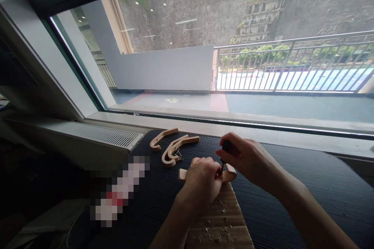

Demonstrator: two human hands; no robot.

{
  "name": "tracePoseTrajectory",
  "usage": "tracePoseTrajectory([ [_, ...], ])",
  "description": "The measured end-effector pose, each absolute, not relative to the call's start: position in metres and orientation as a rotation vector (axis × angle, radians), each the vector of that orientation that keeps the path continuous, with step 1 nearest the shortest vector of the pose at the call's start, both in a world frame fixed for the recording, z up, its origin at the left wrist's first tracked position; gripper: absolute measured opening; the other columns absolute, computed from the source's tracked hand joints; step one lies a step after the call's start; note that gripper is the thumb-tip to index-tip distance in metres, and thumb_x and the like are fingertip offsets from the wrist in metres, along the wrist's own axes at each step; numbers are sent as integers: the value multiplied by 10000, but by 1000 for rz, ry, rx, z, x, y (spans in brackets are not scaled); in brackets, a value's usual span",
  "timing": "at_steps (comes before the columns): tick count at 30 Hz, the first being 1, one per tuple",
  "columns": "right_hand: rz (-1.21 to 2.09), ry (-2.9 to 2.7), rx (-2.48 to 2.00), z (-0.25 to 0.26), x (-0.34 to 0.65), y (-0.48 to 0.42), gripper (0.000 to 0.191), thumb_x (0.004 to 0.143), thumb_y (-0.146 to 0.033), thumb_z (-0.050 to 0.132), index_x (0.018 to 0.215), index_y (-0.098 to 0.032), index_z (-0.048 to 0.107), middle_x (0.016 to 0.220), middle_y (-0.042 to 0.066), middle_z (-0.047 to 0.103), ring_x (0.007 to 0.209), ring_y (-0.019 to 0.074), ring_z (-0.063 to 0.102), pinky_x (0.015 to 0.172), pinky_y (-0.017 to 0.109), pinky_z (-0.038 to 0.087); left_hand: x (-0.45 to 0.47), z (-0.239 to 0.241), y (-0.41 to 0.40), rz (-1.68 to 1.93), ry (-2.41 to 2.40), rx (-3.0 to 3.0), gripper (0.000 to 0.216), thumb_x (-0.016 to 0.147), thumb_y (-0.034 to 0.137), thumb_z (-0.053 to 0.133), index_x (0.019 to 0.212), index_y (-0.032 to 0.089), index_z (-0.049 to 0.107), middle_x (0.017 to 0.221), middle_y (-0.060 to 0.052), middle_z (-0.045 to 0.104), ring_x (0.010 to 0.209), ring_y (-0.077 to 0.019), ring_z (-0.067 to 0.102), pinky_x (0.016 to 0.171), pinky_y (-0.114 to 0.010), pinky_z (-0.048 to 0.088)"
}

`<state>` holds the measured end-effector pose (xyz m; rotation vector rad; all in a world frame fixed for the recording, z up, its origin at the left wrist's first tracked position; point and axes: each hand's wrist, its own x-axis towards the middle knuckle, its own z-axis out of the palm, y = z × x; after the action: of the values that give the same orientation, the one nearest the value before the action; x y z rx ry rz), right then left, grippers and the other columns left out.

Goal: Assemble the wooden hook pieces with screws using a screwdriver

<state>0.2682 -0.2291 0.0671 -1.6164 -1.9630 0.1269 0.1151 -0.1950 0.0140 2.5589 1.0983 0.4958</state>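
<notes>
- Nearest: corrugated cardboard (pixel 244 239) lying on the black table (pixel 292 198), bearing pale crumbs (pixel 222 211).
- At the cardboard's far end: left hand (pixel 203 179) clasping a curved wooden piece (pixel 230 173) and pressing it down; a stub is showing left of the fist, the curled end right.
- Just above that end: right hand (pixel 242 151) grasping a dark-handled tool (pixel 226 147), shaft pointing down beside the left fingers. Tip is hiding; cannot tell whether it is biting into wood.
- Working it well, my judgement: the right hand should be bearing down in line with the shaft, turning steadily without levering sideways; the left should be pinning the wood flat, fingers resting clear of the tip, since a slip would be landing on them.
- Beyond the cardboard, leftward: small metal pieces, probably screws (pixel 179 155), lying against two overlapping wooden hooks (pixel 167 155); a third hook (pixel 159 137) is lying just past them.
- Farther left of the cardboard: slatted vent (pixel 99 134).
- Farthest, beyond the cardboard and window: metal railing (pixel 288 66).
</notes>
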Motion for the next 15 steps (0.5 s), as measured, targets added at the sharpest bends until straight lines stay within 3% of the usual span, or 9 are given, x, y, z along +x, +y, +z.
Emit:
tracePoseTrajectory([
  [6, 295, -2005, -1524, 72, 268, -235, 235, 846, -290, 524, 1082, -289, 520, 771, -41, 617, 613, 100, 536, 557, 222, 396, 115, 12, -195, 512, 1082, 2565, 128, 804, 188, 515, 712, 184, 604, 781, -15, 650, 765, -163, 577, 711, -279, 345],
  [15, 326, -1978, -1456, 64, 265, -230, 249, 851, -228, 485, 1098, -236, 509, 822, 5, 643, 638, 111, 543, 577, 226, 417, 111, 17, -193, 518, 1009, 2543, 138, 811, 139, 469, 735, 179, 578, 788, -21, 647, 786, -167, 585, 727, -270, 363],
])
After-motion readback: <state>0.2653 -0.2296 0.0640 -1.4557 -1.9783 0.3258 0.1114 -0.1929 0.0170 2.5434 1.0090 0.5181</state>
